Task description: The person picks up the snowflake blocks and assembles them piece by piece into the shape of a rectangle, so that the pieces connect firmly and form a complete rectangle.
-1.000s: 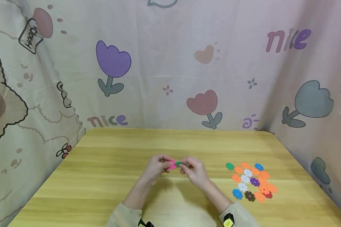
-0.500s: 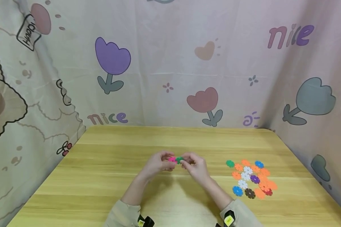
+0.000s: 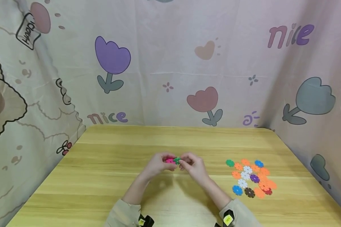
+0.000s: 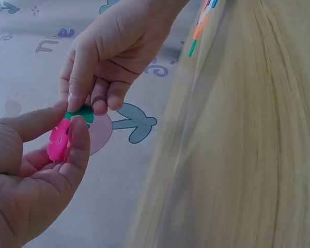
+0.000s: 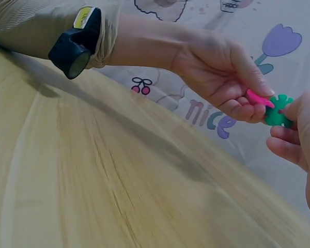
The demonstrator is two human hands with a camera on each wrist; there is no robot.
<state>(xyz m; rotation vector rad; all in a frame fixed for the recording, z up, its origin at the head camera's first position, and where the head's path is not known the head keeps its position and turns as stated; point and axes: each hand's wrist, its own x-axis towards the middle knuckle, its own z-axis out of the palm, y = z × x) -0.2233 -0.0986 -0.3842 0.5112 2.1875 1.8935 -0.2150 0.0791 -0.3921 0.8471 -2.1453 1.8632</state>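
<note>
Above the middle of the table, my left hand [image 3: 154, 165] pinches a pink notched flower disc [image 4: 59, 140] between thumb and fingers. Facing it, my right hand [image 3: 195, 166] grips a green notched disc [image 5: 278, 110] by its outer side. The two discs meet edge to edge at an angle, the green one seen flat in the right wrist view while the pink one is nearly edge-on there. Fingertips cover part of each disc. In the left wrist view the pink disc shows its face, and the green disc [image 4: 81, 114] sits just behind it, under the right fingertips.
To the right on the wooden table [image 3: 102, 176] lies a loose spread of flower discs: several orange ones [image 3: 236, 175], white ones [image 3: 242, 183], a purple one [image 3: 254, 178], a brown one [image 3: 249, 192], blue ones [image 3: 237, 190] and a green one [image 3: 230, 163]. A printed curtain [image 3: 159, 63] hangs behind.
The pink and green discs have turned in the fingers and shifted slightly left over the last half second. Both hands stay close together. The discs on the table have not moved.
</note>
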